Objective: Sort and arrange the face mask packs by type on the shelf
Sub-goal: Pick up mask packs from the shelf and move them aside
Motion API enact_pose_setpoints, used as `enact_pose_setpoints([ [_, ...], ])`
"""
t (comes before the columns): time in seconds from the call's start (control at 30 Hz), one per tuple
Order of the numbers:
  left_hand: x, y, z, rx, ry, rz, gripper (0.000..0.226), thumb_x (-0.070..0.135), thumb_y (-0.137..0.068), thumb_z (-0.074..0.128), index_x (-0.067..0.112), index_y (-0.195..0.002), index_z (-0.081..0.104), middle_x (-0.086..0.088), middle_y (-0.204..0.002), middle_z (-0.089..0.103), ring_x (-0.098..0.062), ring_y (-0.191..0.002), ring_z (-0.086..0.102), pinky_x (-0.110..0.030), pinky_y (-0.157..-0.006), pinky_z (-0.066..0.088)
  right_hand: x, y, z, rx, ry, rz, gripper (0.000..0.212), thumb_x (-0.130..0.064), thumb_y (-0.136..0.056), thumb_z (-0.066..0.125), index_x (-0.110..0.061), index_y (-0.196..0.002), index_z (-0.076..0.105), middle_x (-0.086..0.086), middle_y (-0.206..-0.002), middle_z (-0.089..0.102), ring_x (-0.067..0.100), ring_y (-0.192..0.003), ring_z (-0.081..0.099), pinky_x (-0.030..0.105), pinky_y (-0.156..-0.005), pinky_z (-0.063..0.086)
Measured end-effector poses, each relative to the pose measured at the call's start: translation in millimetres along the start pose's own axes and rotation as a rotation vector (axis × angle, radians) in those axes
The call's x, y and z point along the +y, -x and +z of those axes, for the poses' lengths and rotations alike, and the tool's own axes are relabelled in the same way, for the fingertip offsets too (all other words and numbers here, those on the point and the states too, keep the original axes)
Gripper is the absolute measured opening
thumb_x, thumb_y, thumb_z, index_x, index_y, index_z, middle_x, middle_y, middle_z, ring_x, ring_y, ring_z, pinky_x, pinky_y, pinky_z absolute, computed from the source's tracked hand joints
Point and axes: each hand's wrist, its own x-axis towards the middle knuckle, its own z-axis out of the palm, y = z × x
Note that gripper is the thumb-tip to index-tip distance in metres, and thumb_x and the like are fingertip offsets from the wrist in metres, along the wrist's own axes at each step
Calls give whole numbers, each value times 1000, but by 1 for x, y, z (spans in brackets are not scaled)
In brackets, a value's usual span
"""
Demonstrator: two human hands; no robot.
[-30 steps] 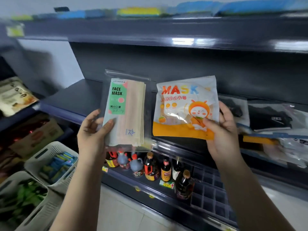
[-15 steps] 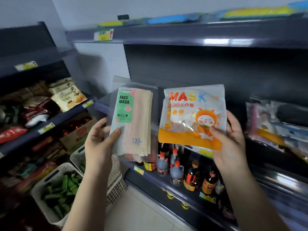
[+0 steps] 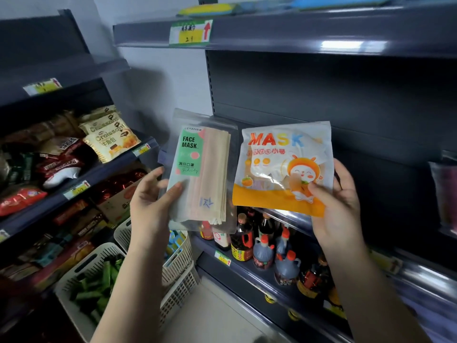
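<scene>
My left hand (image 3: pixel 152 201) grips a clear pack of beige masks with a green "FACE MASK" label (image 3: pixel 207 174), held upright at its lower left edge. My right hand (image 3: pixel 338 206) holds a white and orange "MASK" pack with a cartoon figure (image 3: pixel 279 167) by its lower right corner. Both packs are held side by side in the air in front of the dark middle shelf (image 3: pixel 346 134). More mask packs (image 3: pixel 445 194) lie on that shelf at the far right edge, partly cut off.
Sauce bottles (image 3: pixel 262 246) stand on the lower shelf under the packs. A side rack at left carries croissant packs (image 3: pixel 108 137) and other snacks. White baskets (image 3: pixel 99 276) with green items sit on the floor at left. An upper shelf (image 3: pixel 296 28) with a price tag overhangs.
The view has swung left: the side snack rack is now more in view and the mask packs on the shelf have slid to the right edge. Both hands still hold their packs.
</scene>
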Motion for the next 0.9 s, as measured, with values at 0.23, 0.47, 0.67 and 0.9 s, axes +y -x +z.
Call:
enact_pose_setpoints([
  [0.23,-15,-66,1,30,31,-20,39,-4,-78,66,17,-111,58,-3,-87,62,-21,-85,65,-36,-82,55,27,-47,25,35,-28,-4,58,16,-84,49,-14,-134,48,3,-120,65,18,-107,65,28,-71,58],
  [0.47,-32,-110,1,-5,27,-66,34,-7,-80,65,20,-100,59,0,-81,59,-11,-70,66,-26,-70,56,41,-64,32,92,13,-2,56,12,-84,51,-21,-130,53,1,-118,67,17,-104,67,28,-67,58],
  [0.67,-40,-154,-2,-80,31,-161,42,2,-68,75,19,-103,59,-10,-89,60,-30,-91,58,-44,-89,48,59,-77,49,132,10,-39,55,13,-82,52,-19,-127,52,-5,-107,71,17,-102,68,31,-72,58],
  [0.9,-48,-212,-6,-165,32,-323,33,-9,-78,66,16,-96,54,-23,-102,58,-26,-81,64,-39,-81,54,84,-93,77,255,13,-115,51,15,-76,58,-17,-116,55,-1,-105,69,15,-94,68,30,-65,59],
])
